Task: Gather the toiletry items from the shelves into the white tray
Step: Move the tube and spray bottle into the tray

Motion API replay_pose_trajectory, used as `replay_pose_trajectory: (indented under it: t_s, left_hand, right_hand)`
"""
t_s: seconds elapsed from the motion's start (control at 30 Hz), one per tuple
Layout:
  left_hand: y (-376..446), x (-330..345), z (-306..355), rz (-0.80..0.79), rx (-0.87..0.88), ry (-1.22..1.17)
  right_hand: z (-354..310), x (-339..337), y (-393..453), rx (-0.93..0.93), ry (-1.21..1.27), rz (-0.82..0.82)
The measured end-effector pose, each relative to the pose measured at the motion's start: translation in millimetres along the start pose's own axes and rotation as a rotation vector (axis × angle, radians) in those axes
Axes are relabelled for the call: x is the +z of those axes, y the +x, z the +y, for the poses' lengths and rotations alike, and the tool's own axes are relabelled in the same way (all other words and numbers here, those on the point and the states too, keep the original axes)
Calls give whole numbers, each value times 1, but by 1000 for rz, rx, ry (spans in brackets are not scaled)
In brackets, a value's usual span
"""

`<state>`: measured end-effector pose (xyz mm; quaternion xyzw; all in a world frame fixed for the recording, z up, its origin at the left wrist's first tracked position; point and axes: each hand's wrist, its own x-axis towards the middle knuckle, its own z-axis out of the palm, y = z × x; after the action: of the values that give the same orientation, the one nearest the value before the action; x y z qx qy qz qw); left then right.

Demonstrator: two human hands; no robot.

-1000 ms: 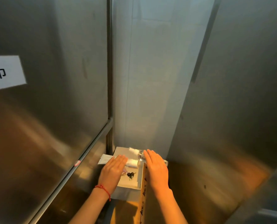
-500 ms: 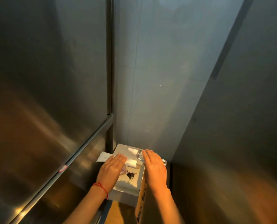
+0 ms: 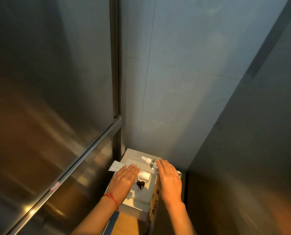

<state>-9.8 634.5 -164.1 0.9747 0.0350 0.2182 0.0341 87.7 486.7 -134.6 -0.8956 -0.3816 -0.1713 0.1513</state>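
Fingers (image 3: pixel 132 167) lay straight and together on both hands, left hand (image 3: pixel 123 181) over the shallow white rectangular tray (image 3: pixel 136 203), right hand (image 3: pixel 169 179) at 3 o'clock covering a clear plastic spray bottle (image 3: pixel 149 161). Pushing carelessly could tip the overhanging tray.

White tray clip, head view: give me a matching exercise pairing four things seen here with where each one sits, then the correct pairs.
Things:
1. clear plastic spray bottle with white nozzle
2. small black hair clip
3. thin red string bracelet
4. flat white paper sachet

Places:
A. around the left wrist
B. sticking out over the left rim of the white tray
C. on the tray floor between the two hands
D. at the tray's far right side, partly under the right hand

Pairs: 1-D, 2-C, 3-A, 4-B
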Motion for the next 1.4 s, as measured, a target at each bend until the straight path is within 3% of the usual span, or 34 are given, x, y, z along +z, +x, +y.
replay_pose_trajectory:
  t_s: [0.27, 0.4, 0.57, 0.73, 0.83, 1.4]
  left_hand:
    - [-4, 43, -24, -166, -18, -108]
    - [-11, 67, -28, -211, -69, -29]
    - [-19, 95, -44, -123, 128, 87]
    - [-18, 130, -54, 49, 97, 10]
    - [-14, 141, -60, -87, 55, -8]
    - [-23, 215, -88, -129, 163, -112]
  right_hand:
    - [4, 41, 7, 27, -2, -14]
    - [7, 68, 6, 34, 16, -25]
    - [12, 100, 7, 43, 26, -34]
    - [14, 130, 8, 58, 42, -49]
    - [16, 140, 8, 52, 47, -70]
    - [16, 223, 13, -16, 77, -114]
